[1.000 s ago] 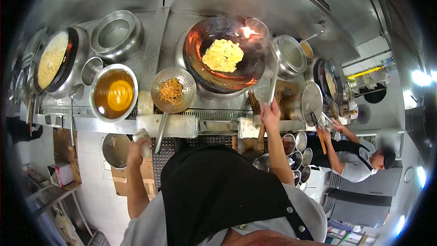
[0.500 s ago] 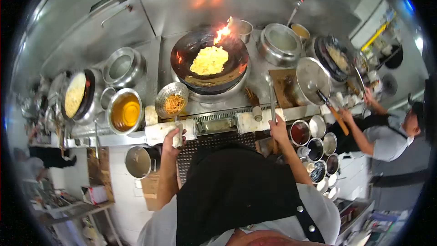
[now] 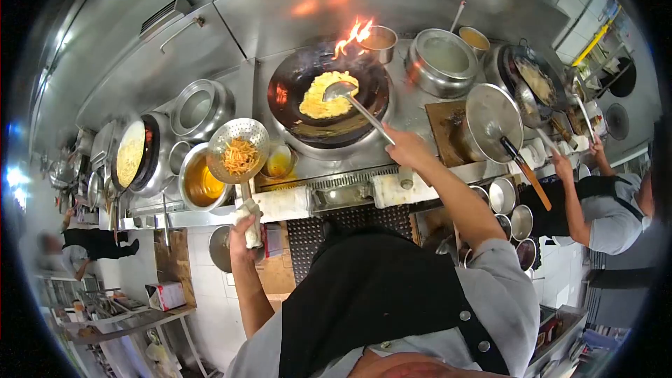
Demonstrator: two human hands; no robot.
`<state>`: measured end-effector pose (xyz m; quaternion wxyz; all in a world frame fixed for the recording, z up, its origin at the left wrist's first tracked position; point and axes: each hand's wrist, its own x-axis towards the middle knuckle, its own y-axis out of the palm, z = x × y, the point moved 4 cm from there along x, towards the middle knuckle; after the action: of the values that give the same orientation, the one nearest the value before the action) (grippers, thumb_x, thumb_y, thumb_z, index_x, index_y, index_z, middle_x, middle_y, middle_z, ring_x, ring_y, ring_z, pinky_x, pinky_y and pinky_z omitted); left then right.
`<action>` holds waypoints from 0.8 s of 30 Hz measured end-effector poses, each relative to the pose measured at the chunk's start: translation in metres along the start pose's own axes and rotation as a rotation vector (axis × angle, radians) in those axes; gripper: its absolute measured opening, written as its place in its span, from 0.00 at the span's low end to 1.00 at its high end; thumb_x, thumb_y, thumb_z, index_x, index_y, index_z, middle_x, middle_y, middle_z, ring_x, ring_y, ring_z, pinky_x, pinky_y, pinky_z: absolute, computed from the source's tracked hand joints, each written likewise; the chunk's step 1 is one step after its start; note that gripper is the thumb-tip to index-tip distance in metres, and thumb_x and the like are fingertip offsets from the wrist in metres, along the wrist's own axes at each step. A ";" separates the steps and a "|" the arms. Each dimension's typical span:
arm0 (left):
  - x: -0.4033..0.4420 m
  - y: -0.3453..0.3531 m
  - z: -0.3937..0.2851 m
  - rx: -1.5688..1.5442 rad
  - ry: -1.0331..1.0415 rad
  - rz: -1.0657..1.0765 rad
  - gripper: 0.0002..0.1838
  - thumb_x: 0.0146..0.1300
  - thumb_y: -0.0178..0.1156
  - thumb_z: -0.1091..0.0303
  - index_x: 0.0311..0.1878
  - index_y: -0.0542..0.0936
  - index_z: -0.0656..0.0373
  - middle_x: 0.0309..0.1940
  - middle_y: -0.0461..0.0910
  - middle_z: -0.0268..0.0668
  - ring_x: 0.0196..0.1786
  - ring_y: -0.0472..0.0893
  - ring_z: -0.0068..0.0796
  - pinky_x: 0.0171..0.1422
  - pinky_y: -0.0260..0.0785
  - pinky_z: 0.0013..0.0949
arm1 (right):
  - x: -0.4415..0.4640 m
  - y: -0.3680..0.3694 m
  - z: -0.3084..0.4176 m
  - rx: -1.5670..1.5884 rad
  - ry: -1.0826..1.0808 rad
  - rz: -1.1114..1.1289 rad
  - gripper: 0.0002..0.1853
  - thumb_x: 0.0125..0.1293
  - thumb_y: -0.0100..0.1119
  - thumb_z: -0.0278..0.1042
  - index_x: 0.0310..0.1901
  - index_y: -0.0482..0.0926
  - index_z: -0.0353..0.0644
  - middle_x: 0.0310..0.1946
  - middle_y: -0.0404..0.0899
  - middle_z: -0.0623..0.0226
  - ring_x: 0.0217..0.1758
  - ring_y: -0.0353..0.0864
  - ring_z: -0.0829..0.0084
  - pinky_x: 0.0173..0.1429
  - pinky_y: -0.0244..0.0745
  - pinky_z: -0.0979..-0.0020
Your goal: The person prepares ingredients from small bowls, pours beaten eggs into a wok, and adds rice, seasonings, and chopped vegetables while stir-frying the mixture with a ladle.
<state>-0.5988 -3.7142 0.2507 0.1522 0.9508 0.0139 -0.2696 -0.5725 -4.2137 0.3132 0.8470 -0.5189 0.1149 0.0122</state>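
My left hand (image 3: 245,231) is closed around the cloth-wrapped handle of a perforated strainer (image 3: 253,133). Orange-brown shreds (image 3: 239,157) lie in its bowl, partly over the pot of yellow oil (image 3: 211,186). In my right hand (image 3: 408,148) is the long handle of a ladle (image 3: 369,116), its bowl resting on the yellow cooked egg (image 3: 316,107). That egg sits inside a dark wok (image 3: 285,73) on the burner. Flames (image 3: 355,35) rise at the wok's far rim. Beside the strainer, a small bowl (image 3: 279,161) holds some yellow liquid.
Lidded steel pots stand left and right, including a large one (image 3: 442,63). A mesh strainer with wooden handle (image 3: 494,123) rests over a pot at right. Folded white cloths (image 3: 285,201) line the stove edge. A co-worker (image 3: 603,203) works at another wok on the right.
My right hand has moved up and left, bringing the ladle onto the egg in the wok. The strainer in my left hand has shifted left, uncovering the small bowl beside it.
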 end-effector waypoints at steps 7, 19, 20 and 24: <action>0.013 -0.017 -0.043 0.085 0.061 0.002 0.22 0.55 0.69 0.64 0.52 0.82 0.65 0.31 0.83 0.38 0.25 0.81 0.29 0.26 0.73 0.30 | 0.121 0.055 0.029 0.091 -0.048 -0.100 0.39 0.66 0.60 0.37 0.78 0.61 0.46 0.56 0.82 0.46 0.61 0.80 0.45 0.62 0.76 0.49; 0.125 0.042 -0.102 0.312 0.101 0.258 0.23 0.54 0.71 0.68 0.54 0.83 0.67 0.43 0.87 0.46 0.44 0.85 0.36 0.57 0.75 0.38 | 0.055 0.060 0.054 1.216 0.106 -0.343 0.34 0.71 0.60 0.29 0.78 0.63 0.50 0.21 0.71 0.76 0.17 0.69 0.80 0.21 0.67 0.73; 0.130 0.059 -0.107 0.413 0.155 0.285 0.22 0.55 0.72 0.68 0.52 0.84 0.67 0.43 0.88 0.46 0.44 0.86 0.35 0.56 0.76 0.38 | 0.054 0.067 0.061 1.246 0.139 -0.382 0.32 0.71 0.60 0.29 0.76 0.65 0.49 0.21 0.71 0.76 0.16 0.68 0.80 0.21 0.68 0.73; 0.153 0.137 -0.100 0.819 0.279 0.368 0.19 0.53 0.71 0.63 0.47 0.86 0.63 0.40 0.87 0.46 0.41 0.86 0.40 0.51 0.77 0.41 | 0.087 0.094 0.110 1.456 0.219 -0.292 0.21 0.71 0.60 0.28 0.64 0.73 0.46 0.22 0.70 0.75 0.16 0.68 0.79 0.21 0.68 0.73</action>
<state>-0.4023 -3.8234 0.2910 -0.1934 0.9465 -0.2420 -0.0911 -0.4811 -4.0819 0.2605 0.9529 0.1645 0.1074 -0.2309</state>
